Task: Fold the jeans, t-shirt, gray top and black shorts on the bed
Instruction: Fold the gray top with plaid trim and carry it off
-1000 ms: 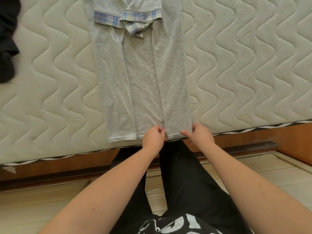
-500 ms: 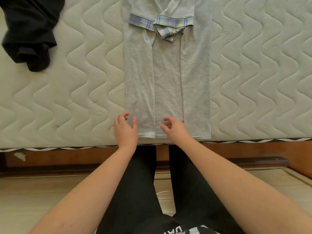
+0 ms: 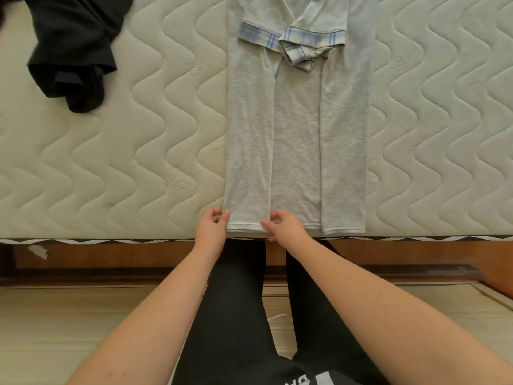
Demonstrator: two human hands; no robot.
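On bed [image 3: 138, 151], gray top [image 3: 297, 129] laid flat, sides folded inward, hem at near edge. Black shorts [image 3: 75, 48] crumpled far left. Hem's left corner pinched by left hand [image 3: 210, 229]; hem pinched mid-left by right hand [image 3: 284, 225].

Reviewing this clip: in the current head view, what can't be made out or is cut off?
- Collar end of the light gray top with plaid-trimmed sleeves: cut off by the top edge.
- Crumpled black garment on the quilted cream mattress: partly cut by the top edge; whether it is the shorts cannot be told.
- Jeans and t-shirt: not in view.
- Left hand and right hand pinch the hem; fingertips beneath are hidden by cloth.
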